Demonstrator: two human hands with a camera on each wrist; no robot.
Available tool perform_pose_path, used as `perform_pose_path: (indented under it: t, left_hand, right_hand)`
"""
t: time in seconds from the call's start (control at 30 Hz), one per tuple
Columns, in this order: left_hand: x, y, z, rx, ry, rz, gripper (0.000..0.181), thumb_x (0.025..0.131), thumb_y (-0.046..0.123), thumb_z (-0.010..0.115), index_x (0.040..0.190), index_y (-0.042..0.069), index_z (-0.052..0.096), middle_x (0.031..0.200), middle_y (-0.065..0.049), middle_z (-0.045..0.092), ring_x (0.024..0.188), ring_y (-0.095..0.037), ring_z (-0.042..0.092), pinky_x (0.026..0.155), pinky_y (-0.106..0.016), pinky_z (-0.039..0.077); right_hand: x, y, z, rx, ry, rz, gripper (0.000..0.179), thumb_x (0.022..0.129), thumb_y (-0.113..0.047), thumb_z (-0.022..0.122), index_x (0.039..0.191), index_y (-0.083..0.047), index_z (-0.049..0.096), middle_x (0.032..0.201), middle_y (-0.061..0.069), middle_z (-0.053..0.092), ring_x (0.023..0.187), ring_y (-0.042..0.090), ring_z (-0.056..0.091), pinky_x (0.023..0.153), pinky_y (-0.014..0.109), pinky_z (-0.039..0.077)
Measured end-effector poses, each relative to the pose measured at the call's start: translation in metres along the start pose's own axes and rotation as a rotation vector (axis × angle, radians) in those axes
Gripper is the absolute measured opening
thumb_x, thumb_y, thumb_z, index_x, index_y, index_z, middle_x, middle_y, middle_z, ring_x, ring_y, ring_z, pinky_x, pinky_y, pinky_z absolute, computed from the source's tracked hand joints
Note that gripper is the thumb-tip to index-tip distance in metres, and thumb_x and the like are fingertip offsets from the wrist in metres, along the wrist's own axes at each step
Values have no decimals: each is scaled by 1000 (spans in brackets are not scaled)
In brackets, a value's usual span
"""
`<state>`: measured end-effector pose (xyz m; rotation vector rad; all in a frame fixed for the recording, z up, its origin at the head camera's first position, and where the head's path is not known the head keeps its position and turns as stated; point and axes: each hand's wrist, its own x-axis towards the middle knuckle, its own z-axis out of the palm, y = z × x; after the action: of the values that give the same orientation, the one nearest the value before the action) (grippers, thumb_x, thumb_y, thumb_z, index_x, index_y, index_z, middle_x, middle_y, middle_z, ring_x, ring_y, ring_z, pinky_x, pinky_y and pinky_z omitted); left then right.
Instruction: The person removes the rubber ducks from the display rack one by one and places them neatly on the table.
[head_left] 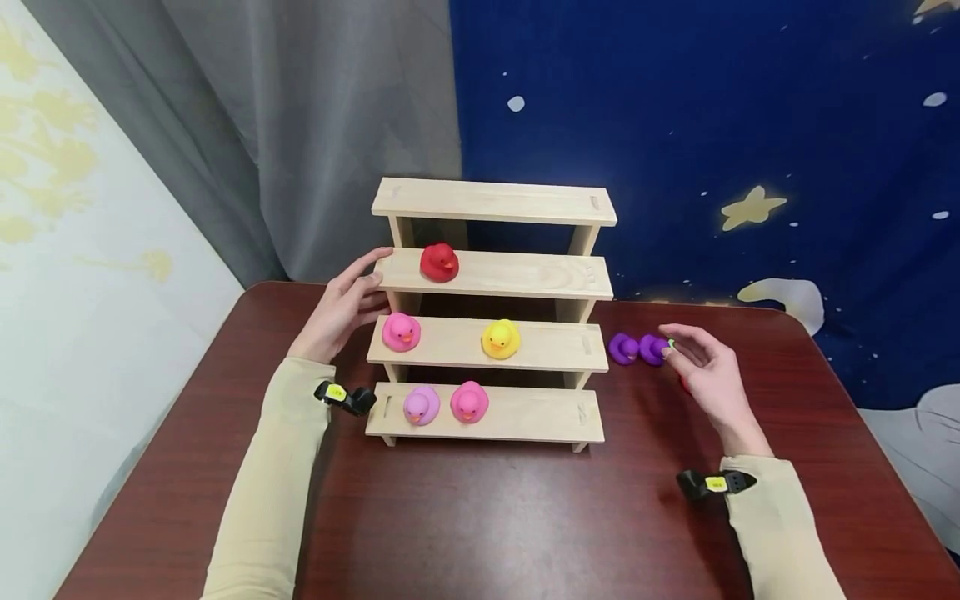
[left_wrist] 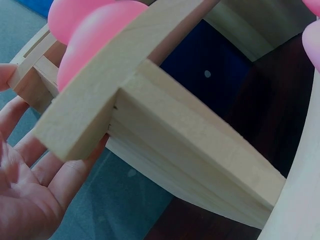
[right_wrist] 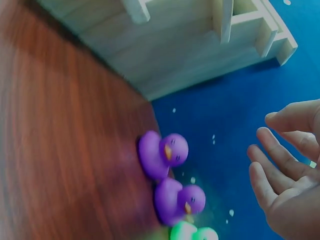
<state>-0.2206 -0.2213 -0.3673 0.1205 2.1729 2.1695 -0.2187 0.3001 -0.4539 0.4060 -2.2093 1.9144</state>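
My left hand (head_left: 341, 308) touches the left end of the stepped wooden stand (head_left: 495, 200), its fingers at the second board from the top. In the left wrist view, the palm faces the stand near a pink duck (left_wrist: 100, 35). A red duck (head_left: 439, 262) sits on that board. The board below carries a pink duck (head_left: 401, 332) and a yellow duck (head_left: 501, 339). On the lowest are a lilac duck (head_left: 422, 405) and another pink duck (head_left: 469, 402). My right hand (right_wrist: 290, 165) hovers, loosely bent and empty, near two purple ducks (right_wrist: 172, 150) and a partly cut-off green duck (right_wrist: 192, 232).
A dark red-brown table (head_left: 480, 517) bears the stand and the loose ducks. Behind it hang a grey curtain (head_left: 352, 108) and a blue starry cloth (head_left: 637, 125). Something red (head_left: 684, 383) shows partly beneath my right hand.
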Motion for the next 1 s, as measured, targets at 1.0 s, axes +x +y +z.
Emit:
perform_pose_path:
  t: [1.0]
  left_hand:
    - [-1,-1,0,-5,-2,13,44,101,33,52,145,30,45,143,-14,37,119,-32,53,87,-31,51]
  right_hand:
    - [20,-103,75,32,44,-69,29,90,4,63,119,7,61,114,4,66,109,14,60,97,23,42]
